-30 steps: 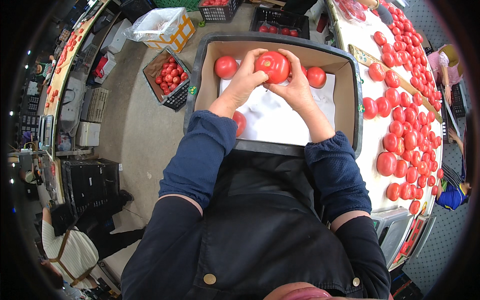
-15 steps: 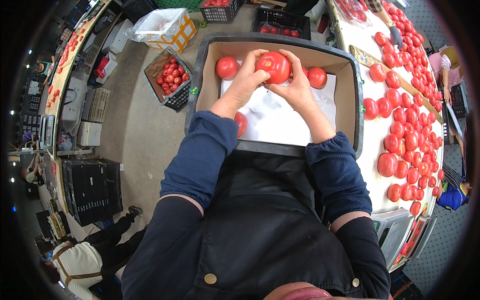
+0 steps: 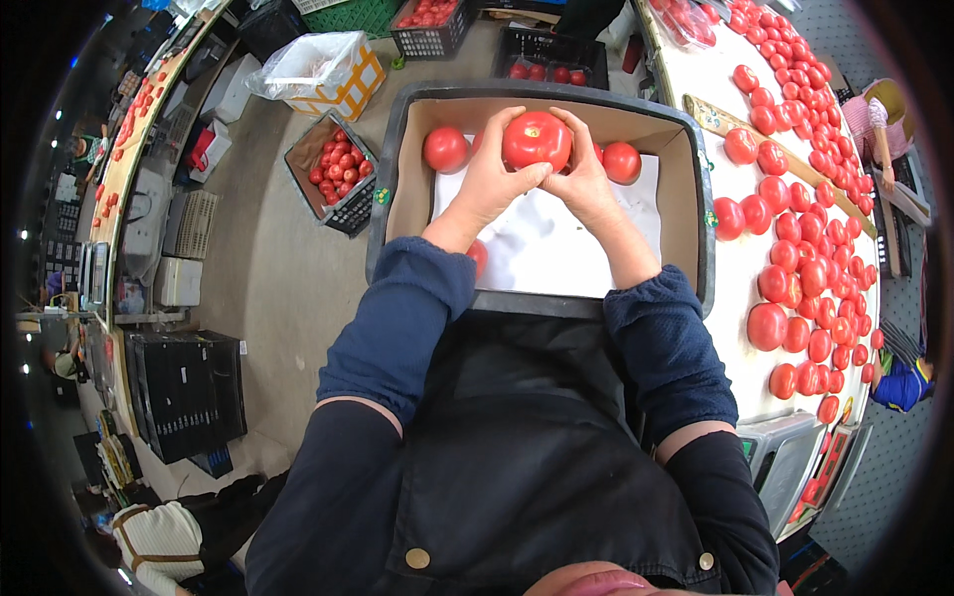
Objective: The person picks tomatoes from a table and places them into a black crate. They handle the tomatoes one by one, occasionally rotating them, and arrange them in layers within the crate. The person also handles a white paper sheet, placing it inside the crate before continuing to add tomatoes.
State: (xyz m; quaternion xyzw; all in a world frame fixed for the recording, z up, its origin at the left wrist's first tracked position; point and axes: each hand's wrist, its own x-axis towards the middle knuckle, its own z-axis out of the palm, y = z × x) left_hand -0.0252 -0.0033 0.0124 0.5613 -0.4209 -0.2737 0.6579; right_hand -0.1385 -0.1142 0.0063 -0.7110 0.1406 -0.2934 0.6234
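Left hand (image 3: 487, 184) and right hand (image 3: 584, 182) are half closed, curved around the two sides of one large red tomato (image 3: 537, 139), with the thumbs brought close together along its lower edge. This tomato is held at the upper centre of the frame, stem scar facing up, over one dark-rimmed tub (image 3: 547, 90). Three other tomatoes are clearly seen in the tub: one at its upper left (image 3: 445, 149), one at its upper right (image 3: 622, 162), and one at its lower left (image 3: 478, 258), partly hidden by the left forearm. Slivers of red are also shown beside both hands. One white sheet (image 3: 547, 248) is spread beneath. To the upper left, one small black crate (image 3: 350, 216) is filled with tomatoes, and beyond it one yellow-and-white box (image 3: 353, 91) is lined with clear plastic. At the top centre, four tomatoes can be made out in another black crate (image 3: 586, 52). On the right, one white table (image 3: 733, 288) is covered with dozens of tomatoes, too crowded to be counted exactly, divided by one wooden strip (image 3: 730, 121).
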